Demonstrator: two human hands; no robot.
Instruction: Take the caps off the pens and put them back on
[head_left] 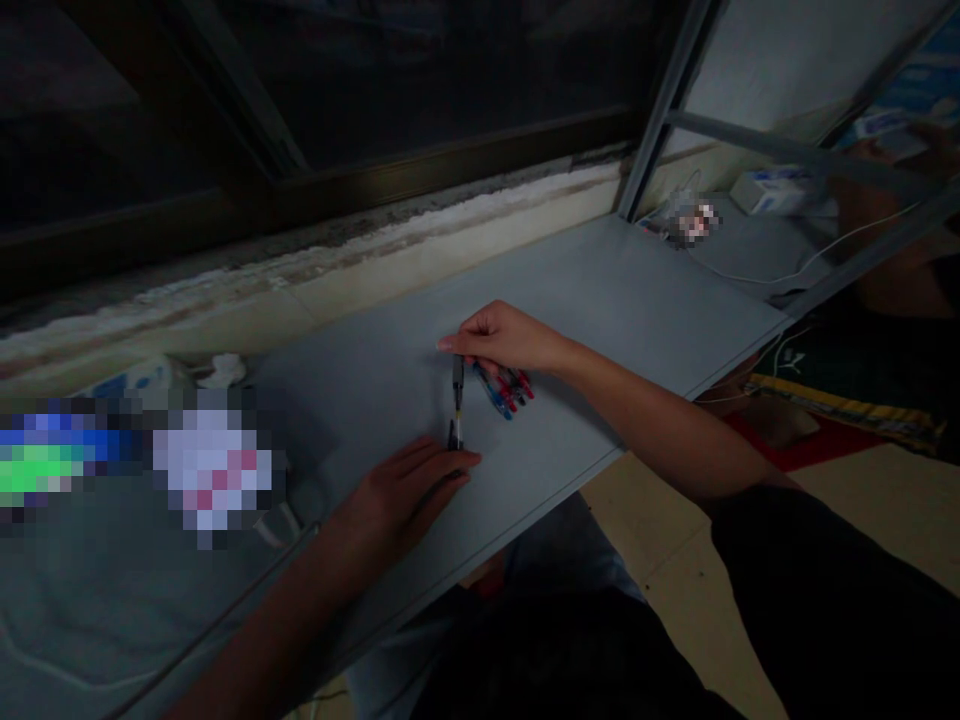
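Observation:
A pen (457,405) lies on the grey desk top (600,300), pointing from my right hand toward my left. My right hand (501,338) is curled over its far end, fingers pinched on it. Under that hand's palm side lie several pens with red and blue ends (507,390). My left hand (401,490) rests on the desk with its fingertips closed on the pen's near end.
A window sill and dark window run along the far side. At the left lie blurred packages (210,465) and white wrappers. At the right a metal frame (660,120) stands over a second surface with a white cable (810,262) and small boxes. The desk edge runs just below my left hand.

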